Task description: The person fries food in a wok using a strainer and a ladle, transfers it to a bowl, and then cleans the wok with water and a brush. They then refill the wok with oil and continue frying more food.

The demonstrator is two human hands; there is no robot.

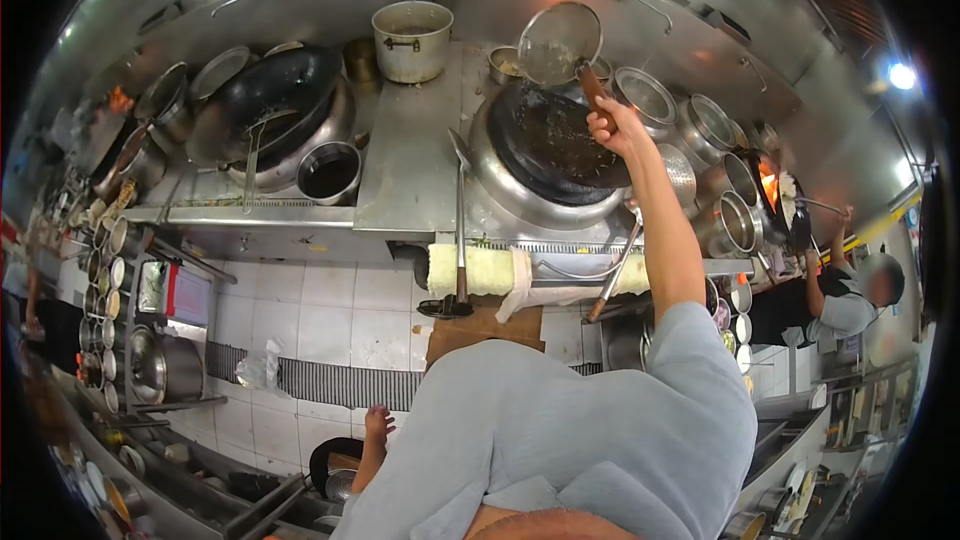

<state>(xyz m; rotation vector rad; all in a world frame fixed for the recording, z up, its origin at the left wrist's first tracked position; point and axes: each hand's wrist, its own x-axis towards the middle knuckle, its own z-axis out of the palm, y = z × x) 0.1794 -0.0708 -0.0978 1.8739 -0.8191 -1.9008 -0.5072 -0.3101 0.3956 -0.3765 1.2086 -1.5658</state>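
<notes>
My right hand point(617, 128) is wrapped round the wooden handle of a round mesh strainer point(560, 44), which is raised above the back edge of the stove. Below and in front of the strainer, a dark wok point(555, 140) with wet residue rests on a steel ring burner point(500, 190). My left hand point(379, 423) hangs low at my side, away from the stove, with its fingers somewhat apart and nothing visible in them. A long-handled utensil point(461, 230) leans across the stove's front edge, left of the wok.
A tall pot point(412, 41) stands at the back. To the left are a second wok point(265, 110) and a pot of dark liquid point(328, 172). Strainers and pots point(645, 97) crowd the right. A co-worker point(840, 300) stands at the far right near flames.
</notes>
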